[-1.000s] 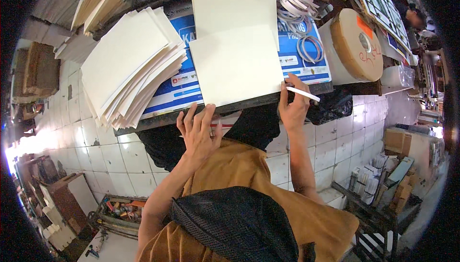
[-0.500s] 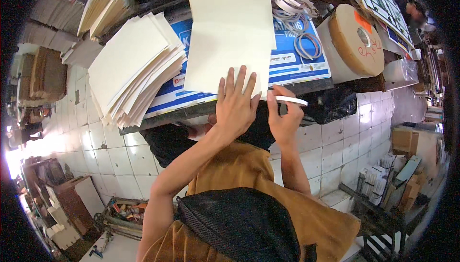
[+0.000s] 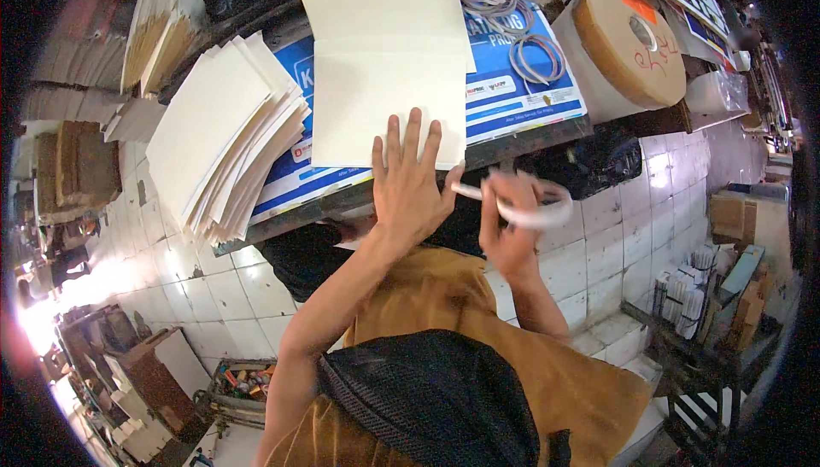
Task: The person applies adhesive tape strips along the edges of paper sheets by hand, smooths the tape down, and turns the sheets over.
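white tiled floor with cardboard clutter at far left | fanned stack of cream sheets on the blue-printed bench top | left hand flat, fingers spread on the folded cream board | right hand closed around a blurred white strip at the bench edge | brown tape roll at right

You wear a mustard-brown garment with short sleeves, both forearms bare, and a black mesh-textured piece covers you at the picture's lower edge.
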Tool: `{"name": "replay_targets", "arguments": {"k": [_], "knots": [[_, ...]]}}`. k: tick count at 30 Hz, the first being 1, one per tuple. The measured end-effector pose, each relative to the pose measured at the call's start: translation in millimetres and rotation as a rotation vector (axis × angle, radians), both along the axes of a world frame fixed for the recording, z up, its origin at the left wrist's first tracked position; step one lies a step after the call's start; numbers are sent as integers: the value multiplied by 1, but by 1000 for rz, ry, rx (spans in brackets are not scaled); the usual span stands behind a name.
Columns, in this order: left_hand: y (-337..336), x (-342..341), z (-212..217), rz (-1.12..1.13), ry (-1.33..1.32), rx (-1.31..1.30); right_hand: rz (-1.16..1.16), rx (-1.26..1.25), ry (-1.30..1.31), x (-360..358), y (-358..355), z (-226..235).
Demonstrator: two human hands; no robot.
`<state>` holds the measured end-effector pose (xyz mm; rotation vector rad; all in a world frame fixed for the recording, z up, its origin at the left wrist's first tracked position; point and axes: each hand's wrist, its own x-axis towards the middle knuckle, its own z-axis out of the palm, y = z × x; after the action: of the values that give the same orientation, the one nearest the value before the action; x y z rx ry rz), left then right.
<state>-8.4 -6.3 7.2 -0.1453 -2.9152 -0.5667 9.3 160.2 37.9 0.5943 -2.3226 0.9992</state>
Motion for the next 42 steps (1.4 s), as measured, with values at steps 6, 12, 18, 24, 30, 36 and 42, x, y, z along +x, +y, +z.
{"name": "replay_targets", "arguments": {"k": [6, 12, 18, 24, 30, 36, 42], "knots": [[-16, 6, 6, -142, -69, -13, -272, -467, 5, 10, 31, 10], [-64, -22, 86, 81, 89, 652, -215, -499, -5, 8, 29, -10], [-142, 30, 157, 487, 916, 477, -52, -508, -319, 1, -30, -8], [-203, 16, 106, 494, 44, -105, 151, -471, -467, -16, -124, -22], [-160, 68, 55, 213, 504, 299, 124, -310, -406, -18, -157, -32], [-124, 73, -2, 188, 326, 411, 113, -222, -386, -20, -158, -35], [-120, 74, -16, 175, 236, 330, 105, -145, -233, -22, -157, -33]]}}
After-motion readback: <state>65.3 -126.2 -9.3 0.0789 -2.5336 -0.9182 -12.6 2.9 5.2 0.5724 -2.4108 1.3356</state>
